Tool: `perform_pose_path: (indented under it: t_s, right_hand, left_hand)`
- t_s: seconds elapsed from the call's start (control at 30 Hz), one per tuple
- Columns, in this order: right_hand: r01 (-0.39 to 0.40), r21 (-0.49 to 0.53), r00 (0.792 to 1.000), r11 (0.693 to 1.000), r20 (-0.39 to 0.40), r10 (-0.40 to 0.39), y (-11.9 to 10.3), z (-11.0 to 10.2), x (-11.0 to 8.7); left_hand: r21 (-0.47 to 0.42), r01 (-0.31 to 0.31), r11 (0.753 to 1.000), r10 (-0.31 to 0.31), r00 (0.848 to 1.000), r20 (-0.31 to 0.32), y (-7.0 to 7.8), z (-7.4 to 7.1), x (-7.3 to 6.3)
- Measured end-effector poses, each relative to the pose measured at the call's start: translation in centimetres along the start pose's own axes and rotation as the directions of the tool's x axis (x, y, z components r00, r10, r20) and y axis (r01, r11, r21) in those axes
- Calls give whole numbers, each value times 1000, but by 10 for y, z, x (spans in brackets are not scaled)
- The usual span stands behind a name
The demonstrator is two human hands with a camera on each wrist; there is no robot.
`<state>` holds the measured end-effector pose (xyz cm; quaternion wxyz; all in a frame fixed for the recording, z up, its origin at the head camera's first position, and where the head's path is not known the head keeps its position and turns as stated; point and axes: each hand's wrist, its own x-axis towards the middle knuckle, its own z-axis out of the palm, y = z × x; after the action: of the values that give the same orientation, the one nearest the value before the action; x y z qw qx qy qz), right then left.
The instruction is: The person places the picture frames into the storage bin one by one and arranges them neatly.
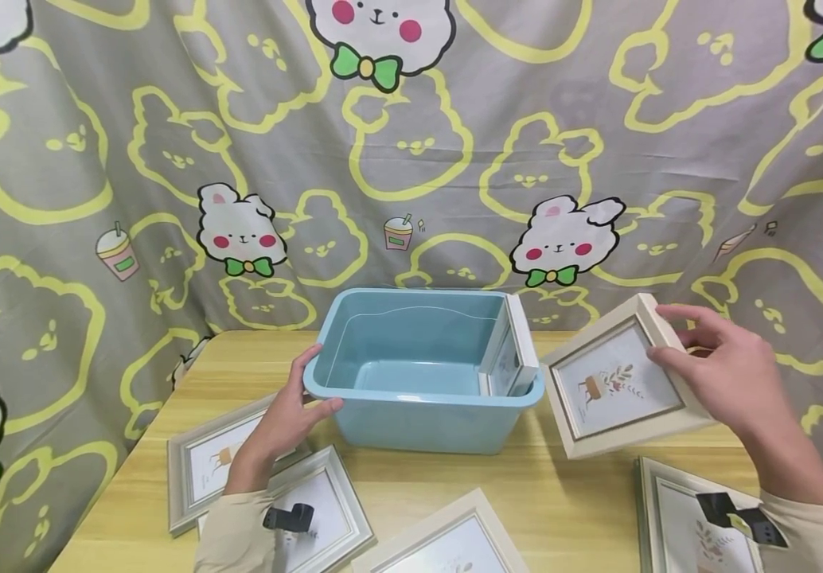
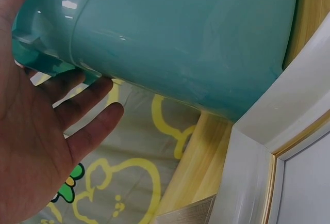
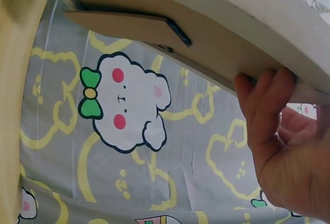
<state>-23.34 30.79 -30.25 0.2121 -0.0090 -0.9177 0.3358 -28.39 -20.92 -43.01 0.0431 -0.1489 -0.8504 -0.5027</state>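
In the head view, my right hand [image 1: 730, 366] pinches a cream picture frame [image 1: 615, 390] by its right edge, thumb on the front. The frame is tilted above the table beside the bin. From the right wrist view, its brown back [image 3: 211, 43] and fold-out stand [image 3: 118, 25] show, with fingertips behind the edge. My left hand [image 1: 286, 418] holds the left front corner of a light blue plastic bin [image 1: 426, 426], its thumb at the front rim. Seen from the left wrist, the fingers [image 2: 85, 100] extend beneath the rim. Another whitish frame [image 1: 524, 342] stands on edge inside the bin's right end.
On the wooden table [image 1: 411, 485], a silver-grey frame [image 1: 182, 477] and another silver frame [image 1: 354, 509] lie at left. A cream frame [image 1: 486, 517] lies front centre, a grey-edged frame [image 1: 646, 509] under the right forearm. A patterned curtain [image 1: 447, 159] hangs behind.
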Motion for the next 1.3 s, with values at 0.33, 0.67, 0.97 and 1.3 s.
perform_pose_path:
  t_s: [0.33, 0.67, 0.97, 1.3]
  right_hand:
    - [-103, 165, 985, 981, -118, 123, -10, -10, 2]
    - [-94, 341, 959, 935, -221, 177, -18, -16, 9]
    - [-110, 557, 896, 823, -303, 324, -31, -19, 18]
    - [43, 749, 875, 661, -348, 338, -38, -22, 20]
  left_hand:
    - [-8, 2, 1000, -2, 1000, 2, 3, 0, 0]
    - [-17, -4, 1000, 5, 1000, 4, 1, 1, 2]
    - [-19, -5, 1000, 5, 1000, 4, 0, 1, 1]
    - [-14, -7, 1000, 7, 1000, 7, 1, 0, 0]
